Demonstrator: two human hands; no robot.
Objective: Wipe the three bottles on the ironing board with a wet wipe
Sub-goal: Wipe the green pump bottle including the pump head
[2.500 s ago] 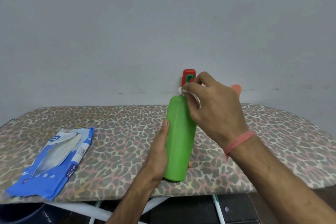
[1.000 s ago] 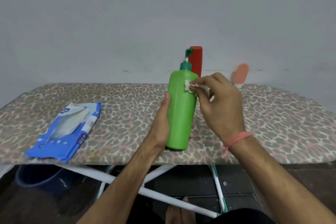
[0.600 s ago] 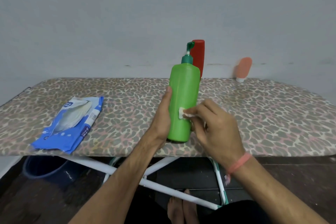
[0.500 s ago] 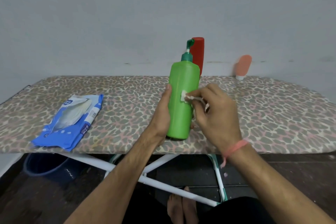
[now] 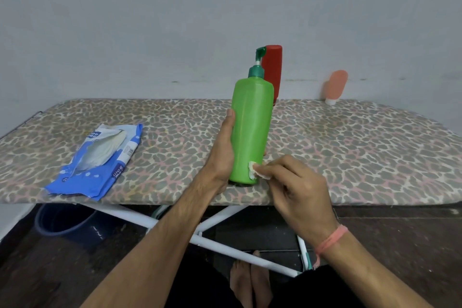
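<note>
1. The green pump bottle [image 5: 251, 130] stood upright near the front edge of the ironing board [image 5: 350, 152].
2. The left hand [image 5: 221, 155] gripped its side; the right hand [image 5: 297, 190] pinched a small wet wipe [image 5: 253, 170] against the bottle's lower part.
3. The red bottle [image 5: 273, 70] and the peach tube [image 5: 335, 86] stood at the far edge, apparently unwiped.
4. Risk (a judgement): pressing so low near the edge might slide the base off, should the left grip loosen.
5. The wipes packet [image 5: 100, 160] lay well to the left.
</note>
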